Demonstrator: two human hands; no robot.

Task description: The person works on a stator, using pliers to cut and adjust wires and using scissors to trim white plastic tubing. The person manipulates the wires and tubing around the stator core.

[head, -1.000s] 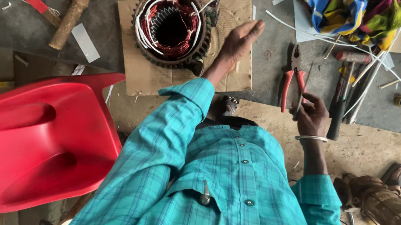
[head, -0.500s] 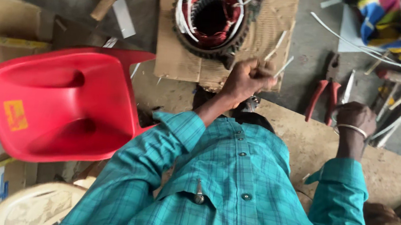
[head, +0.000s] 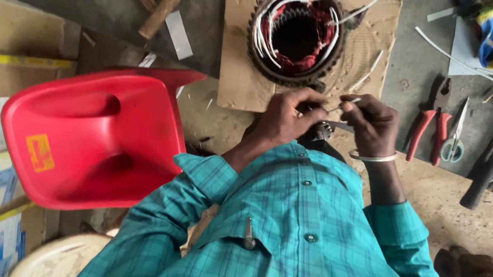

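**Both hands pinch a thin white strip in front of the motor coil**

The left hand (head: 285, 121) and the right hand (head: 370, 124) are drawn close together, fingers curled, each pinching one end of a thin white strip (head: 343, 103) held between them. What the strip is made of is too small to tell. A metal bangle (head: 371, 158) sits on the right wrist.

Just beyond the hands, a round motor coil (head: 297, 34) with red windings and loose white wires lies on a square of cardboard (head: 238, 76), which rests on the dark floor. More white strips lie on the cardboard beside the coil.

To the right, well apart from the hands, red-handled pliers (head: 428, 124) lie next to small scissors (head: 455, 139) and a dark-handled hammer (head: 487, 170). To the left stands a red plastic chair (head: 94, 135), with a wooden-handled tool (head: 166, 2) beyond it. The person wears a teal checked shirt (head: 309, 243).
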